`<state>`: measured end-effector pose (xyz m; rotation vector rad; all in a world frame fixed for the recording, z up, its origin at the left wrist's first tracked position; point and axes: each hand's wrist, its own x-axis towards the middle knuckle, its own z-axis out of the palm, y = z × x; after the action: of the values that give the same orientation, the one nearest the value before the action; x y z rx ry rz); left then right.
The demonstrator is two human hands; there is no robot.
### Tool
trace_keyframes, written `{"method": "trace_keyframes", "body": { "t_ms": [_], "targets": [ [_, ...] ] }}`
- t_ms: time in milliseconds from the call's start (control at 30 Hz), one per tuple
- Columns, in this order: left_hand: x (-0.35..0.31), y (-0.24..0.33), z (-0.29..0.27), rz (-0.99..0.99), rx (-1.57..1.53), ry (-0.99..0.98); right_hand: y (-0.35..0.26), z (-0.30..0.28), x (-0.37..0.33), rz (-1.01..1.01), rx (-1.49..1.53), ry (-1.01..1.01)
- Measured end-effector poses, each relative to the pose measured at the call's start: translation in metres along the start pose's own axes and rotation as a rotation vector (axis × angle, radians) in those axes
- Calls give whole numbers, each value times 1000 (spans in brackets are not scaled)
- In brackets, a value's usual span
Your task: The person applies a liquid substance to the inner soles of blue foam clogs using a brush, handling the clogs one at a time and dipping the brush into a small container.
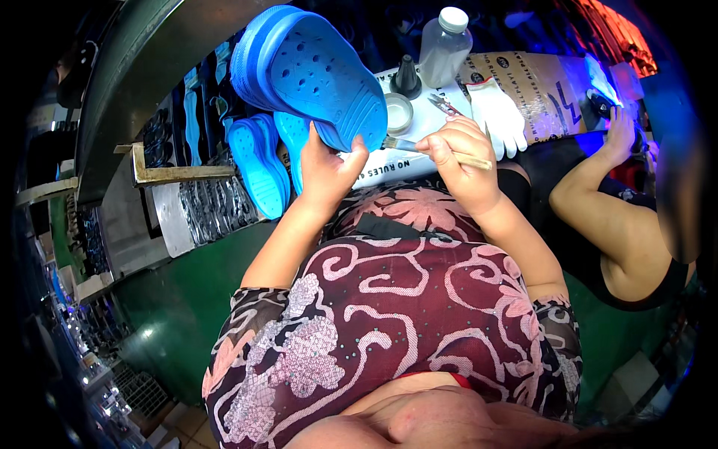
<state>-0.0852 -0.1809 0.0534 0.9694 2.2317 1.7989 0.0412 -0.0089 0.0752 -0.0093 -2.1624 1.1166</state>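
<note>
My left hand (333,168) is closed round the lower end of a bright blue foam clog (325,75), thumb on its near face. The clog is tilted up, its holed surface toward me. In my right hand (465,161) is a thin brush (476,160) with a pale handle, pinched between thumb and fingers. Its bristles point left, close to the clog's lower right edge; whether they touch I cannot tell. A small round pot (399,112) stands just beyond the bristles. More blue clogs (258,168) lie left of my left hand.
Behind the pot stand a dark cone-shaped bottle (407,78) and a clear bottle (444,51) with a white cap. White gloves (497,116) lie on brown wrapping (535,90). A wooden bar (183,173) juts in at left. A co-worker's arm (598,179) works at the right.
</note>
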Motion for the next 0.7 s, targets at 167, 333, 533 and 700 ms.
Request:
{"method": "trace_keyframes", "body": {
  "t_ms": [167,333,533,700],
  "targets": [
    [1,-2,0,4,10,7,0,-2,-1,19,-3,54],
    [-1,-1,1,-31,13,19,-2,0,3,-23,-41,-10],
    [-2,-12,0,58,-23,40,-3,-5,0,55,-11,13],
    [-4,-13,1,79,-19,59,-4,2,1,-63,-49,-36]
  ]
}}
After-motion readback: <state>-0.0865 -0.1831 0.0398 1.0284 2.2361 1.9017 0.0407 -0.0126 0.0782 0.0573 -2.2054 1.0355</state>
